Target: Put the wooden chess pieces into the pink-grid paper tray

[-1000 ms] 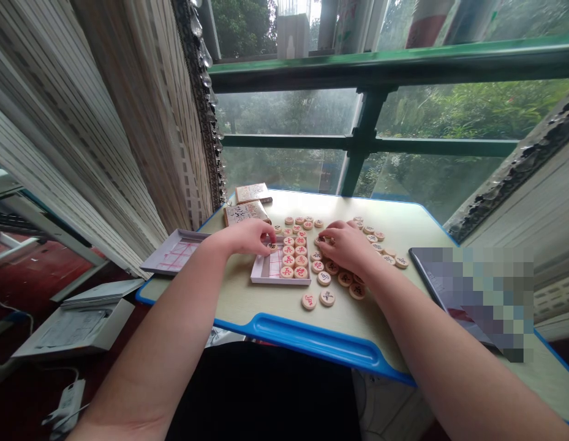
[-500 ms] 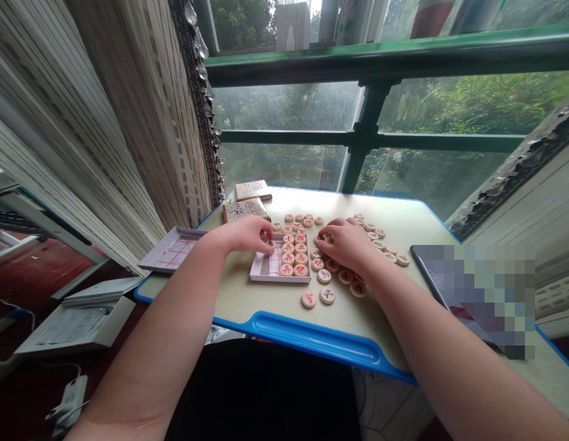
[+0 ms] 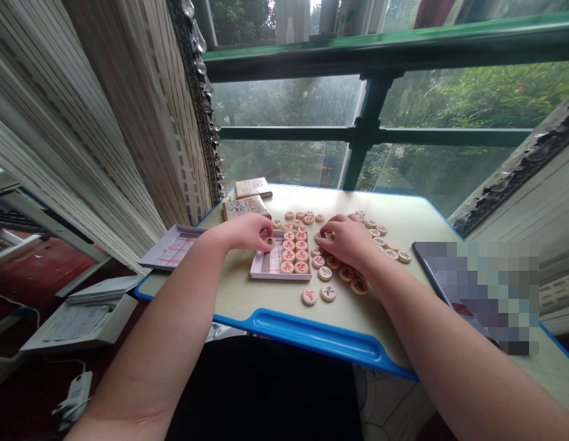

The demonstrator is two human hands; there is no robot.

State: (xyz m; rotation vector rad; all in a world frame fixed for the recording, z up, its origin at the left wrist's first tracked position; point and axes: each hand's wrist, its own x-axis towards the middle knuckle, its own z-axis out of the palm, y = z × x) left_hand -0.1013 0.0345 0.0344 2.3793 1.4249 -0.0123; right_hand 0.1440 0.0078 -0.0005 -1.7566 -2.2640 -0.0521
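Note:
My left hand point(image 3: 251, 231) is closed in a pinch on a black-marked Chinese chess piece point(image 3: 270, 243) over the left part of a shallow white box point(image 3: 256, 274). Two columns of red-marked pieces point(image 3: 294, 255) lie face up in the box's right side; bare red grid lines show to their left. Beyond the box's right wall, my right hand point(image 3: 346, 237) has its thumb and fingers closed at a wooden chess piece point(image 3: 318, 236), partly hidden by the fingers. More loose pieces point(image 3: 346, 273) lie beside and partly under this hand.
A matching box half point(image 3: 169, 248) lies at the table's left edge. Two small patterned boxes point(image 3: 247, 208) stand behind. A dark tablet-like device point(image 3: 454, 294) rests at right. A blue tray groove point(image 3: 316, 338) lines the front edge. Several loose pieces point(image 3: 305, 217) lie behind the box.
The view has tilted slightly. The piece in my left hand shows a little more of its marked face. My right hand stays at nearly the same spot.

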